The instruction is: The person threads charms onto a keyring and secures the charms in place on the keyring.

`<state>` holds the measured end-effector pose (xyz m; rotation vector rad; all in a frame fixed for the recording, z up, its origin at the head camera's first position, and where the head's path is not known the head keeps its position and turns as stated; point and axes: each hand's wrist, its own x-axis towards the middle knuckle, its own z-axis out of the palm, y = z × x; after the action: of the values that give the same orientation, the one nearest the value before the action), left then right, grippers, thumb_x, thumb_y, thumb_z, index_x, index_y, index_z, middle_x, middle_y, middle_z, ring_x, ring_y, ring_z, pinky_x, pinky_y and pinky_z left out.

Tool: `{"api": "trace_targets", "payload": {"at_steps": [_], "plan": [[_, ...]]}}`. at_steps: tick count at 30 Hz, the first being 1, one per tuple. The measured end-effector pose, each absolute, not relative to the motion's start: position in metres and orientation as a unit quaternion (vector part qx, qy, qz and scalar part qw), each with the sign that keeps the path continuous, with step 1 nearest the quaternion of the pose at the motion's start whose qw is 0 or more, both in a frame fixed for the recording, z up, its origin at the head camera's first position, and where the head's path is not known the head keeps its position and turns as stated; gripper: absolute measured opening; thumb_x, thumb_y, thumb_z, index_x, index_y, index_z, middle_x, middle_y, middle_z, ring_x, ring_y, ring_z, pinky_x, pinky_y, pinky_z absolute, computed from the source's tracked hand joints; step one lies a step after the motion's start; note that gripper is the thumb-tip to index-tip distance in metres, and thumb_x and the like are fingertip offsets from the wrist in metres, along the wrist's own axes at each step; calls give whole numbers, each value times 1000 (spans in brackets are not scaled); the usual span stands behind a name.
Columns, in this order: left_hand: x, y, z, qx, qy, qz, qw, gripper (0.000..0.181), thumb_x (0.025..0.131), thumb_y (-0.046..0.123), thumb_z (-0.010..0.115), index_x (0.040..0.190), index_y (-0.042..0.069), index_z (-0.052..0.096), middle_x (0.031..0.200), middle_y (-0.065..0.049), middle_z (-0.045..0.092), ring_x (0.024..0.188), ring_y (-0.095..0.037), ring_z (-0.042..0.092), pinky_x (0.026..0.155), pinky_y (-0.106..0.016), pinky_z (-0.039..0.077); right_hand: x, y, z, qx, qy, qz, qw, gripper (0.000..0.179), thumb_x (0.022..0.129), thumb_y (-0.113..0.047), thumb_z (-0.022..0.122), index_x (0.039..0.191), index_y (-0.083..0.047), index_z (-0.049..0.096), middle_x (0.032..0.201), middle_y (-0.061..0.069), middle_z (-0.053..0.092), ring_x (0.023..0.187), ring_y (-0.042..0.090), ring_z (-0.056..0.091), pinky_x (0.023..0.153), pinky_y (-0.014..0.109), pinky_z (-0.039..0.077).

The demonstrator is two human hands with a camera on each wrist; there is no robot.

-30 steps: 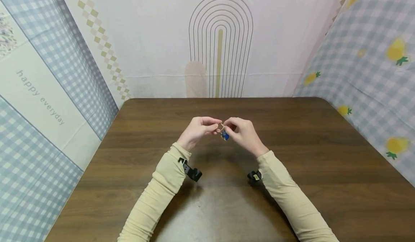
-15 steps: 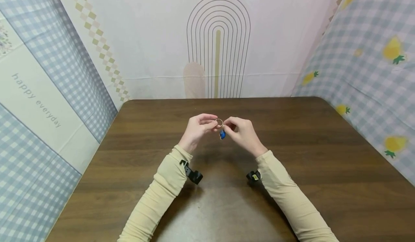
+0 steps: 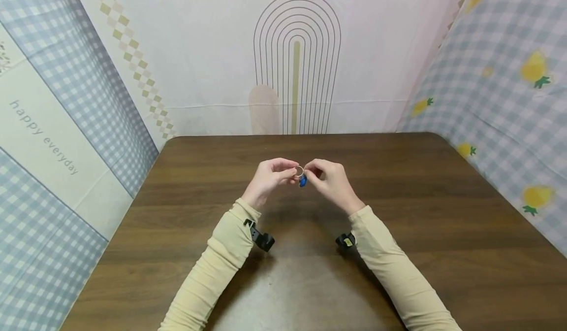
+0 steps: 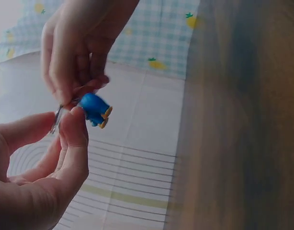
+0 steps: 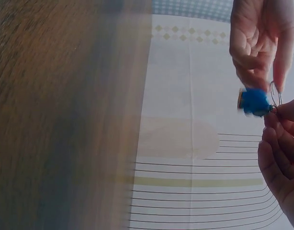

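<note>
A blue keychain charm (image 3: 302, 181), with small yellow-orange parts at one end in the left wrist view, hangs from a thin metal key ring (image 3: 299, 166) above the table. My left hand (image 3: 271, 179) pinches the ring between thumb and fingers from the left. From the right, the thumb and fingertips of my right hand (image 3: 330, 179) pinch the ring's side near the charm's link. In the right wrist view the charm (image 5: 254, 102) is slightly blurred, and a small loop joins it to the ring. The fingertips hide part of the ring and link.
Both hands are above a brown wooden table (image 3: 398, 188). Behind it hangs a white cloth (image 3: 199, 50) with an arch print. Checked cloths (image 3: 496, 99) line the sides. A black wrist camera (image 3: 263, 241) is strapped to the left sleeve, another (image 3: 345, 242) to the right.
The charm has turned and shifted slightly left and up in the head view. The ring rose a little, then dipped again with the left fingers. Both hands have kept their pinch.
</note>
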<state>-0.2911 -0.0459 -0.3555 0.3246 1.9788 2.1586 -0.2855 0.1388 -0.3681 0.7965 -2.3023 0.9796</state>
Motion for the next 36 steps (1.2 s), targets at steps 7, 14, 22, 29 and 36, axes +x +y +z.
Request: {"api": "trace_targets", "payload": {"at_steps": [7,14,22,29,36], "plan": [[-292,-41,-359,100,658,742,79,25,92,0,61,116,-8,60,99,-19,71,75,-11,69,84,-43,59,-287,138,-365,286,-839,376,271,5,88,-3,66,86,-5,70,76,5,69,65,11,59,59,29,51],[-291,-42,-359,94,657,746,51,22,91,0,62,111,-9,65,83,-8,72,70,-11,69,75,-34,60,-287,137,-366,277,-843,378,264,5,89,-5,66,87,-3,70,76,6,70,64,12,59,58,32,52],[-289,-45,-354,111,666,734,68,25,92,2,61,115,-9,64,83,-2,70,69,-10,67,72,-28,59,-286,137,-366,280,-839,380,270,4,89,-6,67,88,-4,70,76,6,70,64,11,58,58,25,50],[-291,-41,-356,124,648,747,82,32,91,-2,61,122,-9,57,85,-2,68,74,-11,68,79,-32,59,-286,138,-367,268,-838,392,271,4,89,-5,67,86,-4,70,74,6,69,64,12,56,57,37,51],[-293,-41,-359,96,637,764,47,26,92,-4,58,116,-12,59,83,-3,68,70,-9,67,73,-26,58,-284,136,-370,285,-840,391,245,4,89,-6,67,87,-4,70,75,6,69,63,12,57,57,33,51]]}}
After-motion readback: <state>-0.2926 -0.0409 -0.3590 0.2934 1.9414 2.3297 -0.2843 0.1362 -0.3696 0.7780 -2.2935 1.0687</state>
